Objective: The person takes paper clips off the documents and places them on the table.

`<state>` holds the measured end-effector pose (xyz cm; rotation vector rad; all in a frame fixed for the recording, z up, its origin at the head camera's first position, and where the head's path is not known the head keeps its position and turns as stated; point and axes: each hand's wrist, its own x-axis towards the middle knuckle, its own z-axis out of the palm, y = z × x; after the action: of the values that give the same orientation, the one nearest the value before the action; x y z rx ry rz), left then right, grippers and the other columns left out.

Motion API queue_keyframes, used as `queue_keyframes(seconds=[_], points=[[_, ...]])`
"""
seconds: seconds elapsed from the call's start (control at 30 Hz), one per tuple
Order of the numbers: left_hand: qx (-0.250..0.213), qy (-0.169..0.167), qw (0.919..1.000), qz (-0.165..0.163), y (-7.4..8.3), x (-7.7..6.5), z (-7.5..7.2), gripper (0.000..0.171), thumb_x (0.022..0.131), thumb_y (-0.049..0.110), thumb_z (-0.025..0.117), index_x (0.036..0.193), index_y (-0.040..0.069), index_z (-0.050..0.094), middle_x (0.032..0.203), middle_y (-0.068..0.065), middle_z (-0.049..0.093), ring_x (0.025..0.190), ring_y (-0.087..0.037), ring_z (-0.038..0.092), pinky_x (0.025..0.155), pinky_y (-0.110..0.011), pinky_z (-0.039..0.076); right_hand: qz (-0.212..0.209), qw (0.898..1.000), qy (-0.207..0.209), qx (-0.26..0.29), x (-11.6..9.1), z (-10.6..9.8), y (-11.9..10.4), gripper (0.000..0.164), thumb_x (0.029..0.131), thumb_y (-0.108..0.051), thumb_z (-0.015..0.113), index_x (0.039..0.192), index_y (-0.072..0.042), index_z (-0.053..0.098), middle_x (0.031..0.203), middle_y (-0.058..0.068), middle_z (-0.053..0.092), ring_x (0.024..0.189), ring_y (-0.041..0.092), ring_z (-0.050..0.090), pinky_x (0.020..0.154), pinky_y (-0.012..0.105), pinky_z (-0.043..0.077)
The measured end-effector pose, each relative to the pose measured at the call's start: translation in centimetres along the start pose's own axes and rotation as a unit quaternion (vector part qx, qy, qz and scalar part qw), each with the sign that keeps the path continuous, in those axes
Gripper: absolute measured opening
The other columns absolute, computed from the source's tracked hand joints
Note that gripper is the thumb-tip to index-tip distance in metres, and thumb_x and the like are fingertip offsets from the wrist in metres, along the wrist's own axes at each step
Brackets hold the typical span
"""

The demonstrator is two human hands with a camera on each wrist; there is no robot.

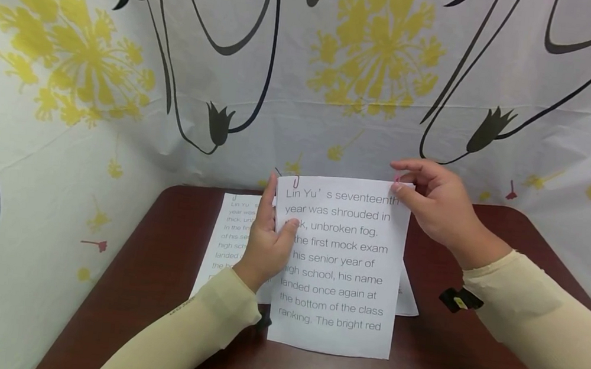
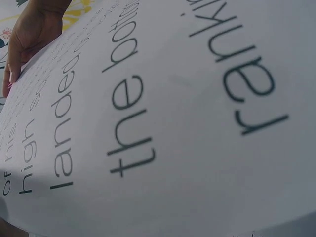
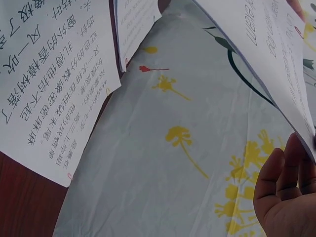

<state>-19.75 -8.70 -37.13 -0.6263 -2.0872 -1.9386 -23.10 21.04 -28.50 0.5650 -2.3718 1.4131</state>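
Observation:
Printed sheets, with large English text on the front, are held upright over the table. My left hand grips them by the left edge, its thumb across the front and its fingers behind. At the top right corner my right hand pinches a small pink paper clip between thumb and index finger, right at the paper's edge. A red paper clip sits on the top edge near the left corner. In the right wrist view the right hand appears at the corner of the raised sheets.
On the dark red-brown table lies another English-text paper, partly behind the left hand. Paper with Chinese text lies on the table, small clips at its corners. A patterned white cloth hangs close behind the table.

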Motion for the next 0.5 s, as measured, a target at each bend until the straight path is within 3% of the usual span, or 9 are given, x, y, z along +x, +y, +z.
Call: queue_keyframes(seconds=[0.3, 0.5], points=[[-0.005, -0.002, 1.0000, -0.007, 0.33, -0.13, -0.09, 0.096, 0.106, -0.002, 0.050, 0.164, 0.057, 0.002, 0.162, 0.014, 0.044, 0.098, -0.023, 0.077, 0.076, -0.038, 0.067, 0.002, 1.000, -0.003, -0.002, 0.27, -0.38, -0.11, 0.037, 0.100, -0.003, 0.069, 0.137, -0.003, 0.067, 0.094, -0.008, 0.069, 0.075, 0.013, 0.060, 0.061, 0.017, 0.049], [-0.011, -0.003, 0.9999, -0.011, 0.35, -0.18, -0.14, 0.096, 0.107, -0.002, 0.050, 0.164, 0.058, 0.002, 0.159, 0.013, 0.048, 0.095, -0.024, 0.078, 0.075, -0.039, 0.067, -0.009, 1.000, 0.003, 0.011, 0.52, -0.56, -0.38, 0.036, 0.099, -0.001, 0.069, 0.135, -0.002, 0.067, 0.094, -0.007, 0.070, 0.075, 0.013, 0.060, 0.061, 0.017, 0.049]])
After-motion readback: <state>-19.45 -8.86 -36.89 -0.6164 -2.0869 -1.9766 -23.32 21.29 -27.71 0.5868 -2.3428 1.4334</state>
